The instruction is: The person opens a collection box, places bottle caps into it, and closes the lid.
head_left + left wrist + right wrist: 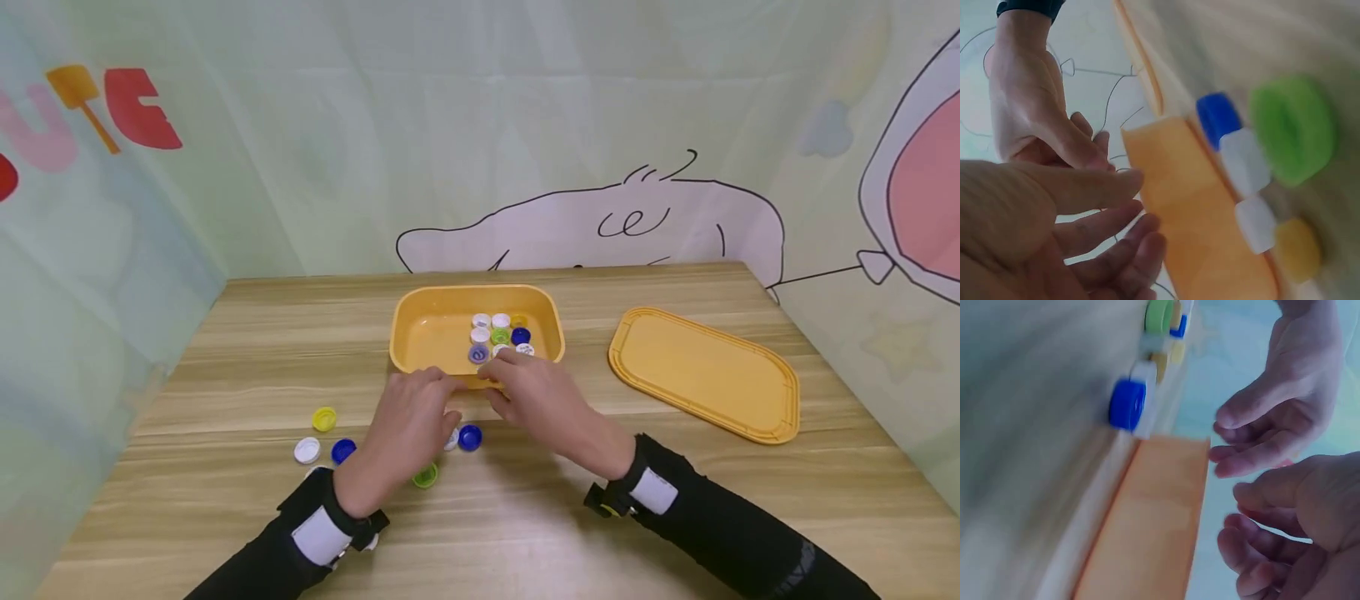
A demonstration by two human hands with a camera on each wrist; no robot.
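A yellow-orange plastic box stands at the table's middle, with rows of white, green, blue and yellow bottle caps in its right half. Over the front rim, my right hand has its fingers loosely bent beside the nearest row; no cap shows between its thumb and fingers in the right wrist view. My left hand is at the front rim, thumb extended and fingers relaxed, with nothing visible in it. Below it lie a blue cap, a partly hidden white cap and a green cap.
Left of the left hand lie a yellow cap, a white cap and another blue cap. The left forearm partly covers more caps. A flat yellow-orange lid rests at the right. Printed cloth hangs behind the table.
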